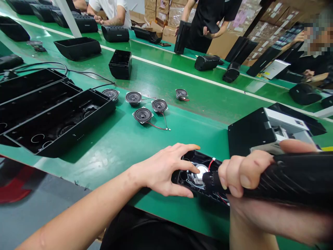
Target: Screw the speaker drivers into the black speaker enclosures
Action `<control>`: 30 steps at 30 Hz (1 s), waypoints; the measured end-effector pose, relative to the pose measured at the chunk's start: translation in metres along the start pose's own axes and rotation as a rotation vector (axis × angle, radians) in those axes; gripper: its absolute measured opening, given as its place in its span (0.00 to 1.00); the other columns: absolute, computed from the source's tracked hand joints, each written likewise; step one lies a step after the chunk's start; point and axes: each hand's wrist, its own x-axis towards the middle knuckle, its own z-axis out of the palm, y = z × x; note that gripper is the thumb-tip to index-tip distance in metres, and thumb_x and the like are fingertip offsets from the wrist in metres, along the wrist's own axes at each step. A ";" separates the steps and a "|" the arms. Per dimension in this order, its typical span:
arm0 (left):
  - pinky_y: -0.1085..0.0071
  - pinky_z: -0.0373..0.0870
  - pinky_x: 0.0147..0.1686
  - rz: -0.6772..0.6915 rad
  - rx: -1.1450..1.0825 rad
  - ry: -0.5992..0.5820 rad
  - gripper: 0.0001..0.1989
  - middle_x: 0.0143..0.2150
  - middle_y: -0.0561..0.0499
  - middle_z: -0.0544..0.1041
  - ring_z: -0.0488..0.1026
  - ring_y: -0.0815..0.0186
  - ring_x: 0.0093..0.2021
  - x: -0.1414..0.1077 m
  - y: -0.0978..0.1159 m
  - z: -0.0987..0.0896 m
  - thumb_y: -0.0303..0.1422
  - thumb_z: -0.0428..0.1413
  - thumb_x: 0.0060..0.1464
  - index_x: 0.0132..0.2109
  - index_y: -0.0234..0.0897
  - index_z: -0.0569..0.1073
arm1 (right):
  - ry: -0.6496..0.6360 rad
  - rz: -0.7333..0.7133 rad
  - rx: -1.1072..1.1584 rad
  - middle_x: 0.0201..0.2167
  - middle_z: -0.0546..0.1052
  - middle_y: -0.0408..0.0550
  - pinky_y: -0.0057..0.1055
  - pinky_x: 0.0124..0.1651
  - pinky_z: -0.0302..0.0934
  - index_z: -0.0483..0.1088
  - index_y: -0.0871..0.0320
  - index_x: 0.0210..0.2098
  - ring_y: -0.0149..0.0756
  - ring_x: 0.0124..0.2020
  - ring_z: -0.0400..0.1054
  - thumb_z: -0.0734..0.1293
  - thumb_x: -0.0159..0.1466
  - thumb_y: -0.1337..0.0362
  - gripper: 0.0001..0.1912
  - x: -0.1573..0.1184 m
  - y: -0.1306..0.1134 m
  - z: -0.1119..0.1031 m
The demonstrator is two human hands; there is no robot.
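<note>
Red wire at risk
Left hand spread open across the speaker housing; right hand wrapped around an electric screwdriver that, tilted, could skid off the speaker driver.

bare forearms, black clothing

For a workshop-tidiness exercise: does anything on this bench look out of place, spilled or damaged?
Nothing looks spilled or visibly damaged. The only mild oddity: one loose speaker sits apart on the green bench, right of four other loose speakers.
</note>
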 end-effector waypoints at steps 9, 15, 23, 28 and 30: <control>0.46 0.67 0.68 0.020 -0.006 0.008 0.28 0.75 0.32 0.62 0.65 0.42 0.72 0.000 0.000 0.000 0.52 0.69 0.58 0.57 0.39 0.82 | -0.205 -0.178 -0.042 0.24 0.72 0.42 0.30 0.18 0.61 0.73 0.54 0.63 0.29 0.15 0.61 0.53 0.75 0.33 0.38 0.014 0.008 0.001; 0.48 0.68 0.68 0.031 -0.011 0.015 0.26 0.73 0.34 0.65 0.67 0.44 0.70 0.001 0.000 0.001 0.51 0.69 0.58 0.57 0.40 0.82 | -0.122 -0.099 -0.028 0.26 0.73 0.43 0.33 0.22 0.65 0.75 0.49 0.61 0.32 0.17 0.63 0.66 0.72 0.37 0.29 0.003 0.004 0.007; 0.48 0.69 0.66 0.030 -0.005 0.016 0.25 0.71 0.34 0.67 0.69 0.44 0.67 0.001 0.002 0.000 0.48 0.71 0.57 0.56 0.40 0.83 | -0.026 -0.008 -0.084 0.27 0.74 0.44 0.35 0.26 0.68 0.78 0.45 0.56 0.36 0.22 0.66 0.69 0.73 0.49 0.16 -0.007 -0.008 0.022; 0.49 0.70 0.65 0.026 0.003 0.006 0.25 0.70 0.36 0.67 0.70 0.44 0.65 0.003 0.003 -0.001 0.47 0.71 0.56 0.57 0.42 0.83 | -0.110 0.022 -0.063 0.28 0.75 0.46 0.36 0.28 0.69 0.77 0.46 0.58 0.38 0.25 0.69 0.55 0.79 0.50 0.22 -0.006 -0.005 0.021; 0.50 0.71 0.65 0.028 0.005 0.003 0.24 0.70 0.37 0.68 0.70 0.45 0.65 0.003 0.003 0.000 0.47 0.71 0.56 0.57 0.43 0.83 | -0.049 -0.014 -0.078 0.28 0.74 0.44 0.34 0.25 0.68 0.78 0.48 0.57 0.36 0.22 0.67 0.62 0.77 0.46 0.20 -0.006 -0.003 0.024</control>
